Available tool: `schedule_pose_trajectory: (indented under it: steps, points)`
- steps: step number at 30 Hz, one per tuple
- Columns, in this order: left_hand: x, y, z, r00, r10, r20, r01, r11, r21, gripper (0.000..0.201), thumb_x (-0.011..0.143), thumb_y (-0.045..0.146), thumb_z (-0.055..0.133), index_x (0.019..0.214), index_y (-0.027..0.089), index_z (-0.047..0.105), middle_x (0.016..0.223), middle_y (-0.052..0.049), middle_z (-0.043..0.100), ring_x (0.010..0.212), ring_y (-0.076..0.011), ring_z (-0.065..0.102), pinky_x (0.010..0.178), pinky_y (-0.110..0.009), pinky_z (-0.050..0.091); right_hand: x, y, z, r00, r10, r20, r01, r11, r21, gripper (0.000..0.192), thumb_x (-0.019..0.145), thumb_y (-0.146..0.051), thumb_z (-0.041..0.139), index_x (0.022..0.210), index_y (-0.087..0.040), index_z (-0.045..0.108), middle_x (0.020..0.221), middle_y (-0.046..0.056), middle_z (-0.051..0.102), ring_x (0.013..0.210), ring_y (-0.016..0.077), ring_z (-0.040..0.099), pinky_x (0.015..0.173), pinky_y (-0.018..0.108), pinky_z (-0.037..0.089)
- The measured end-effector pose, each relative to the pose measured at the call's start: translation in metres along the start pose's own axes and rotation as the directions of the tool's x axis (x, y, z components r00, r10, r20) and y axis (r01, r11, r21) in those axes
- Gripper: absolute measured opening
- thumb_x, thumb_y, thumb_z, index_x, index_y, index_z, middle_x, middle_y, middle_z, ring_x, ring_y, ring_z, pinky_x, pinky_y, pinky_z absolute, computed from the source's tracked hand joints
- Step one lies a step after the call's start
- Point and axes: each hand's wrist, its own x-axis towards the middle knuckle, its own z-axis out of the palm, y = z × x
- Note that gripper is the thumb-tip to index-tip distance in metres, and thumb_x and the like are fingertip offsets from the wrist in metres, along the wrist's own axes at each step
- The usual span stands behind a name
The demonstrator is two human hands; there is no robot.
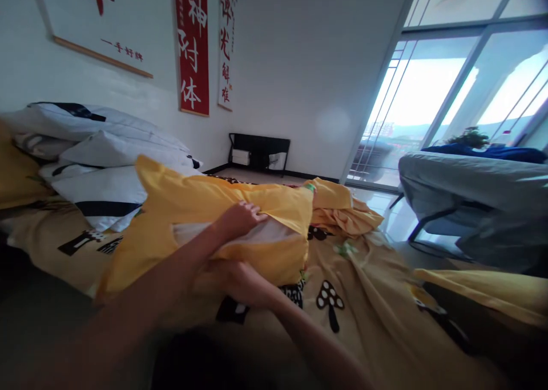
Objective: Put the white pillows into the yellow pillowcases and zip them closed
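A yellow pillowcase (pixel 171 193) lies on the bed, with a slit-like opening along its side. Through that gap shows a white pillow (pixel 278 229). My left hand (pixel 240 218) reaches across the opening, its fingers curled over the upper edge of the fabric. Lower down, my right hand (pixel 242 281) is closed at the near side of the pillowcase below the opening; its fingertips are partly hidden and a little blurred.
White pillows with black bands (pixel 107 150) are stacked at the left. Crumpled peach-yellow cloth (pixel 351 216) lies behind. A tan sheet with mushroom prints (pixel 363 298) covers the bed. At right stand a grey-covered piece of furniture (pixel 462 179) and glass sliding doors (pixel 428 93).
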Motion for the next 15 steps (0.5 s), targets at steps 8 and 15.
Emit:
schedule_pose_trajectory:
  steps: [8, 15]
  points:
    - [-0.034, -0.017, -0.005, 0.983, -0.042, -0.181, 0.041, 0.999, -0.005, 0.015, 0.092, 0.018, 0.046, 0.096, 0.016, 0.06, 0.103, -0.008, 0.065, 0.09, -0.0206, 0.06, 0.079, -0.035, 0.045, -0.001, 0.064, -0.102, 0.851, -0.029, -0.525, -0.299, 0.795, -0.528, 0.06, 0.074, -0.041, 0.064, 0.126, -0.013, 0.054, 0.123, 0.018, 0.057, 0.112, 0.0316, 0.052, 0.093, 0.049, 0.044]
    - [-0.031, 0.026, -0.05, 0.915, 0.142, -0.377, -0.128, 0.99, 0.06, 0.012, 0.079, 0.023, 0.052, 0.071, 0.016, 0.056, 0.074, -0.006, 0.058, 0.075, -0.0201, 0.052, 0.072, -0.035, 0.042, -0.002, 0.074, -0.107, 0.714, -0.352, -0.605, -0.201, 0.724, -0.66, 0.042, 0.074, -0.017, 0.05, 0.115, -0.017, 0.059, 0.11, 0.011, 0.065, 0.104, 0.0249, 0.058, 0.092, 0.041, 0.044]
